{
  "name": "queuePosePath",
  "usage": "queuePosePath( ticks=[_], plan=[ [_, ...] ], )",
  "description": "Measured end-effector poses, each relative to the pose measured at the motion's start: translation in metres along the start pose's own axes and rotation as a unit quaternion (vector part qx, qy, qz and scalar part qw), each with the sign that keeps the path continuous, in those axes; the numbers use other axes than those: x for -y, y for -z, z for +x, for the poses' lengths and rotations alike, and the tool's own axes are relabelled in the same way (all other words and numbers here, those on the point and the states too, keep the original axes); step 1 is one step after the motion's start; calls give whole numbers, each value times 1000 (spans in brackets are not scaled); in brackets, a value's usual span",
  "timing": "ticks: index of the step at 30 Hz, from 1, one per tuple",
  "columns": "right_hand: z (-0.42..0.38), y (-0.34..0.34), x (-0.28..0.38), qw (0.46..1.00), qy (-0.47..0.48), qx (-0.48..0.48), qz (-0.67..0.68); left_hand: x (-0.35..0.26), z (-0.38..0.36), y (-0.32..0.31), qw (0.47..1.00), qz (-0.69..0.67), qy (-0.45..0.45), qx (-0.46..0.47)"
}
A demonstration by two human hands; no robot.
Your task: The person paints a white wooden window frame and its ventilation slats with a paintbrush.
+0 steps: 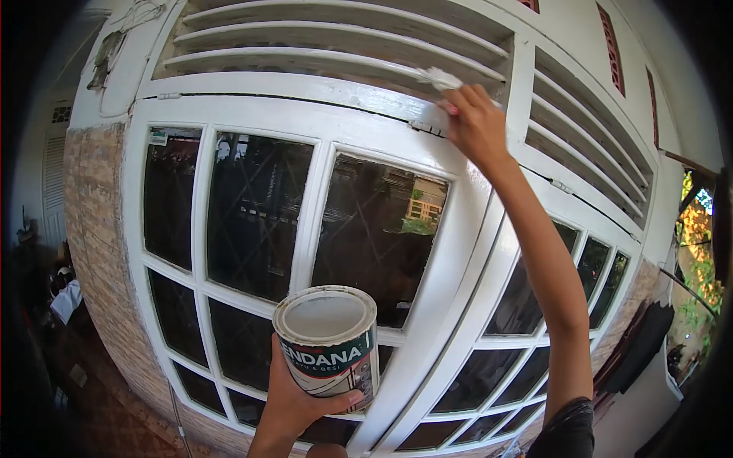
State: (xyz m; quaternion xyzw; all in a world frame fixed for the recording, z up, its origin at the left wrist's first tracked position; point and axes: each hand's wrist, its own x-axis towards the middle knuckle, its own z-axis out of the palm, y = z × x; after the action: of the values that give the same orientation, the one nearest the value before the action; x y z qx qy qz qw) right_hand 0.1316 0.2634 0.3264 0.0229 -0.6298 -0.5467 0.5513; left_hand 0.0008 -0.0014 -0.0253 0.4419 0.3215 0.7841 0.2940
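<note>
My left hand (pixel 305 408) is wrapped round the lower part of an open paint can (pixel 332 351), with the thumb across its front. White paint shows inside the can, which is held upright before the window panes. Raised at the upper right, my right hand (pixel 475 122) grips a brush (pixel 440 78) with white bristles; its handle is mostly hidden by the fingers. The bristles are at the lowest slat of the white louvred vent (pixel 343 57), near its right end.
White-framed windows (pixel 321 221) with dark panes fill the middle. A second louvred vent (pixel 588 137) is at the right. Brick-patterned wall (pixel 95 198) stands at the left. Dark clothes (pixel 641 351) hang at the lower right, with plants behind.
</note>
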Motion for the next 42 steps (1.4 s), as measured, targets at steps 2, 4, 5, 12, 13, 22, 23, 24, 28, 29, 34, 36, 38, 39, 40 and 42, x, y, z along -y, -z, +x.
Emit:
queuePosePath(
  ticks=[2, 4, 5, 12, 13, 22, 23, 24, 28, 29, 34, 36, 38, 39, 40, 42],
  plan=[
    [-17, 19, -17, 1000, -20, 1, -14, 2, -1, 1, 1000, -4, 9, -3],
    [-30, 36, -29, 999, -44, 9, -28, -1, -1, -1, 1000, -3, 10, 8],
    [-31, 41, -30, 998, -54, 12, -34, -2, -2, -2, 1000, -4, 9, 12],
    [4, 6, -45, 999, 39, 2, 22, 3, 0, -12, 999, -19, 13, 31],
    [8, -4, -51, 998, 63, 22, 17, 3, -1, -15, 999, -23, 16, 31],
    [-34, 14, -100, 962, 182, 107, -175, 4, 2, -16, 999, -27, 7, 39],
    [-34, 14, -101, 961, 189, 113, -167, 5, 3, -16, 999, -31, 5, 39],
    [-33, 16, -99, 960, 196, 119, -159, 6, 5, -16, 999, -34, 4, 39],
    [-16, -4, -86, 958, 231, 78, -151, 11, 10, -19, 999, -22, 5, 32],
    [-8, -15, -82, 960, 232, 73, -139, 12, 8, -20, 999, -23, 10, 32],
    [27, -49, -41, 957, 272, 22, -100, 6, 2, -26, 999, -35, 25, 31],
    [32, -48, -35, 955, 277, 12, -108, 8, 1, -25, 999, -36, 17, 38],
    [25, -42, -49, 952, 276, 26, -127, 9, 0, -23, 999, -32, 16, 41],
    [18, -38, -59, 951, 277, 36, -135, 9, 0, -22, 998, -35, 19, 42],
    [11, -33, -70, 947, 274, 73, -149, 9, 1, -22, 998, -38, 24, 43],
    [-3, -19, -89, 944, 270, 96, -164, 10, 0, -22, 997, -45, 35, 43]
  ],
)
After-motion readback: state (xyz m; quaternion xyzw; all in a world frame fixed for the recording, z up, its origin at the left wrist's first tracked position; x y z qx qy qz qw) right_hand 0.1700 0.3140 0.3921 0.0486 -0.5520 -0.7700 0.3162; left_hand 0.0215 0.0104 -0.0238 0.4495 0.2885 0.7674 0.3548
